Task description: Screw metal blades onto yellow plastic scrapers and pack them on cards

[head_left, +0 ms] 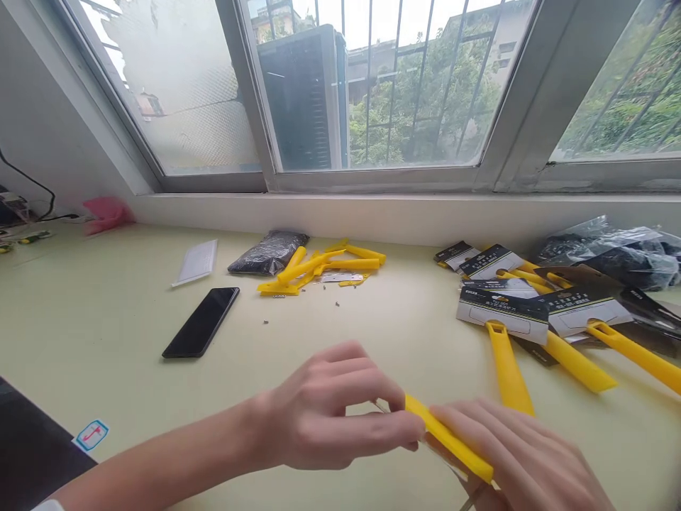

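Low in front of me, both hands are on a yellow plastic scraper. My left hand pinches its far left end between thumb and fingers. Curled over the near right side, my right hand grips it, and its fingertips are partly hidden. A thin, dark strip shows under the yellow edge; I cannot make out what it is. Just beyond my right hand lies a yellow handle with a black-and-white card attached.
Loose yellow scraper parts lie by a dark plastic bag, with several small screws nearby. Left are a black phone and a white packet. Clear bags sit at the back right, below the window sill.
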### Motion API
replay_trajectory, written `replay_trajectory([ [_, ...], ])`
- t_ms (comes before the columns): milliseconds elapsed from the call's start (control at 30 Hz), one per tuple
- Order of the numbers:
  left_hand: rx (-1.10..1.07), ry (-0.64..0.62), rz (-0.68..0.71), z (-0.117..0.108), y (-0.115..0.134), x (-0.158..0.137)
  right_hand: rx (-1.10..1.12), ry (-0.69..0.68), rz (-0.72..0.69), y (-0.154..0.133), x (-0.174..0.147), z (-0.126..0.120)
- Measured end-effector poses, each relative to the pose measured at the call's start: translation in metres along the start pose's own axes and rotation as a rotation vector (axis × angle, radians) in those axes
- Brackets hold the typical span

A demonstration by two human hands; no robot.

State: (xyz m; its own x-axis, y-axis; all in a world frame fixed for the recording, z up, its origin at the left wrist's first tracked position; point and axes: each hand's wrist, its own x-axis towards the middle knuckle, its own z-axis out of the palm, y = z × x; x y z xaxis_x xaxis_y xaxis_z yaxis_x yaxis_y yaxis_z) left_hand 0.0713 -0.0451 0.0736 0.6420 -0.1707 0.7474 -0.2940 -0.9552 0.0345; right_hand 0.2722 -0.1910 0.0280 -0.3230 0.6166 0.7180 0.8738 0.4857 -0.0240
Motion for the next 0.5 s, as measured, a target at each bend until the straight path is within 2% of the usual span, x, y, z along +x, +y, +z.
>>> replay_trajectory([
  [500,0.076,0.02,0.055,-0.0029,0.002,0.0017,-0.015,-0.029,-0.016,-0.0028,0.0067,-0.0011],
])
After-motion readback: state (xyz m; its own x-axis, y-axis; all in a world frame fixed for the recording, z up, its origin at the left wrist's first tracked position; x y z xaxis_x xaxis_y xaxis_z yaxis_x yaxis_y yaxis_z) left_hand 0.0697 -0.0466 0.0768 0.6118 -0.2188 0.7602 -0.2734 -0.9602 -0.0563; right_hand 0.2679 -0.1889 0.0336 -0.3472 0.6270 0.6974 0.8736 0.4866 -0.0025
